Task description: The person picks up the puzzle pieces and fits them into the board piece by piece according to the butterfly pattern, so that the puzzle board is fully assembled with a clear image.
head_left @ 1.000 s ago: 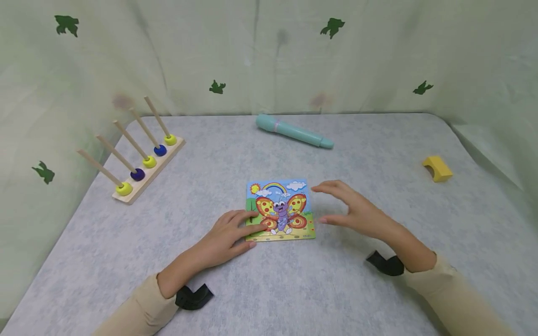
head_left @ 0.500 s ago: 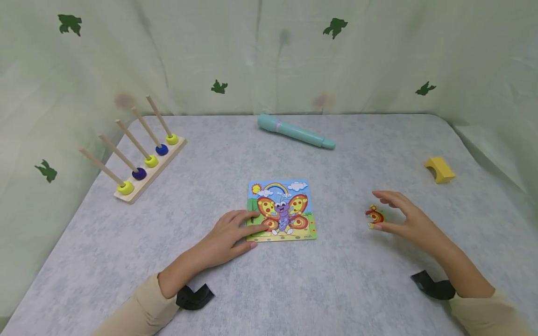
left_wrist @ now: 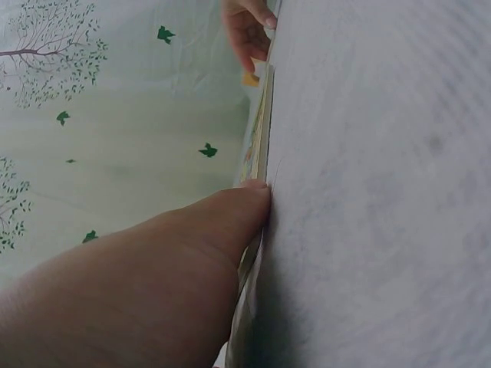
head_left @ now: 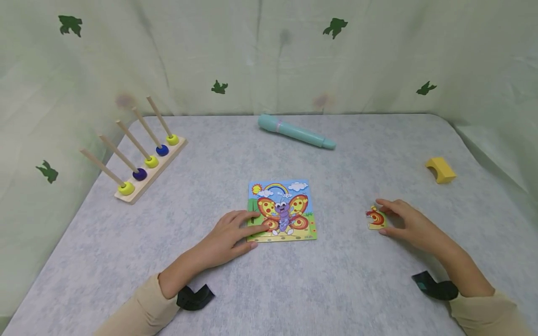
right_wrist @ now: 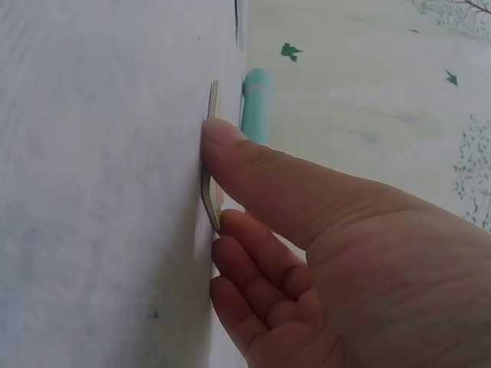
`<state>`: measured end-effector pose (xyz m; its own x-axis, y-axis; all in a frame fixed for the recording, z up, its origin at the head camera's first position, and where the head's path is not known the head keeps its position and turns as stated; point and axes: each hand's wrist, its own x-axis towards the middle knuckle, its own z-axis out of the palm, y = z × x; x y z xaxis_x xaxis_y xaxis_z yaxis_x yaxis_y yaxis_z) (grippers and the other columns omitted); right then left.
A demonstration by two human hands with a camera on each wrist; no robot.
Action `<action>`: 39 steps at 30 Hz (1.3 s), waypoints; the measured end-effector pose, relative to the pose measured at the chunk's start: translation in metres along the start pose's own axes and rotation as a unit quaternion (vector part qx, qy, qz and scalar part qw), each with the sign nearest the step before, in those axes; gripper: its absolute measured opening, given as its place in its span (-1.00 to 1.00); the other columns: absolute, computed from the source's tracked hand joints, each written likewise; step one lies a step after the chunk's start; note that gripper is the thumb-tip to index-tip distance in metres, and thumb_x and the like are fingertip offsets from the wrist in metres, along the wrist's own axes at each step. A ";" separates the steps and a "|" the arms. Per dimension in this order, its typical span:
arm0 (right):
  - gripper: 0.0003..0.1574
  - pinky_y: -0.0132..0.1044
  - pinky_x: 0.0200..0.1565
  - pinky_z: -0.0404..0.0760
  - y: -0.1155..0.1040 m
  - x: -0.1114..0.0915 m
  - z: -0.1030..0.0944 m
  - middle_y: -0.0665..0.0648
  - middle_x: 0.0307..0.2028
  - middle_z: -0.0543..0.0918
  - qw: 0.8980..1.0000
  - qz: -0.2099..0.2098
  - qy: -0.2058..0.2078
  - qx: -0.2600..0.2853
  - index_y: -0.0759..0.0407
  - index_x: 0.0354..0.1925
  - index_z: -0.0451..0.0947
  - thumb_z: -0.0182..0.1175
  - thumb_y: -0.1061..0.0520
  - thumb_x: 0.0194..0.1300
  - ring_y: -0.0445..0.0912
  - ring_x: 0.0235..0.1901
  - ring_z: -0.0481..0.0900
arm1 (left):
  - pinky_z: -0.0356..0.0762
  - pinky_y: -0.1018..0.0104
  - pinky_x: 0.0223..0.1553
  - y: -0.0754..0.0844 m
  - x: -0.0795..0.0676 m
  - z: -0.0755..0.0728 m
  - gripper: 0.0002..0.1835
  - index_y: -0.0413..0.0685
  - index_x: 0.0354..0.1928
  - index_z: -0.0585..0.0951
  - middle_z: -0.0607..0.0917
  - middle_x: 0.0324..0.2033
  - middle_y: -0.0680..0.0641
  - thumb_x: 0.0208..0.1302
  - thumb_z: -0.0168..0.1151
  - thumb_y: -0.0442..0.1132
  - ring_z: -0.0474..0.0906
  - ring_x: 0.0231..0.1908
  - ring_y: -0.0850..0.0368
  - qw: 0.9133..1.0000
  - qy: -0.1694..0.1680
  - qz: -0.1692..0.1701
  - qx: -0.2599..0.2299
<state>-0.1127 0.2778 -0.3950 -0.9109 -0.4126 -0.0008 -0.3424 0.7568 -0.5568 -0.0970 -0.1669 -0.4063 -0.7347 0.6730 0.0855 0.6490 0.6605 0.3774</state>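
In the head view a square butterfly puzzle [head_left: 280, 189] lies flat near the middle of the table. My left hand [head_left: 230, 235] rests at its lower left, fingers extended over the picture and thumb by the near corner. The thumb [left_wrist: 249, 201] sits against the board's edge in the left wrist view. Farther right, my right hand [head_left: 414, 227] is down at a loose puzzle piece [head_left: 377, 218] with a red and orange swirl. Its thumb [right_wrist: 226, 142] and fingers pinch the piece by the edges, close to the table.
A wooden peg rack [head_left: 153, 175] with yellow and blue rings stands at the left. A teal marker-shaped toy [head_left: 296, 132] lies at the back. The yellow arch block [head_left: 441, 169] sits at the right. Beyond the table's far edge hangs a pale curtain [head_left: 269, 56].
My right hand has moved right, away from the puzzle board, and come down to the loose piece, its fingers closing at the edges. My left hand has stayed on the board.
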 end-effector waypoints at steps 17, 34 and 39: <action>-0.24 0.04 -0.17 0.43 -0.023 0.001 -0.001 0.21 -0.11 0.43 0.999 -0.018 0.029 -0.004 0.35 0.16 0.32 0.35 0.13 0.02 0.09 -0.13 0.41 | -0.04 -0.04 0.16 0.001 0.000 0.000 -0.54 0.38 0.23 0.35 0.21 0.25 0.04 0.27 0.03 0.04 0.02 0.23 -0.02 1.000 0.000 -0.001 -0.006; -0.20 -0.12 -0.17 0.49 -0.101 0.041 0.027 0.07 -0.05 0.48 0.979 -0.181 0.075 0.054 0.31 0.16 0.33 0.39 0.19 -0.05 -0.12 -0.13 0.42 | -0.05 -0.04 0.17 0.000 0.000 0.000 -0.54 0.39 0.23 0.34 0.21 0.25 0.04 0.28 0.02 0.04 0.02 0.23 -0.02 1.000 -0.002 -0.003 -0.005; -0.24 -0.11 -0.12 0.48 -0.109 0.056 0.044 0.11 -0.07 0.47 0.984 -0.162 0.032 0.071 0.35 0.15 0.35 0.36 0.12 0.01 -0.06 -0.09 0.43 | -0.04 -0.04 0.17 -0.001 0.000 0.000 -0.55 0.39 0.23 0.35 0.21 0.25 0.04 0.28 0.02 0.04 0.03 0.23 -0.03 1.000 0.000 -0.001 -0.002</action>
<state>-0.1166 0.1498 -0.3712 -0.7738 -0.5842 0.2450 -0.5850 0.5106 -0.6301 -0.0975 -0.1672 -0.4070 -0.7361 0.6714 0.0855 0.6467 0.6603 0.3818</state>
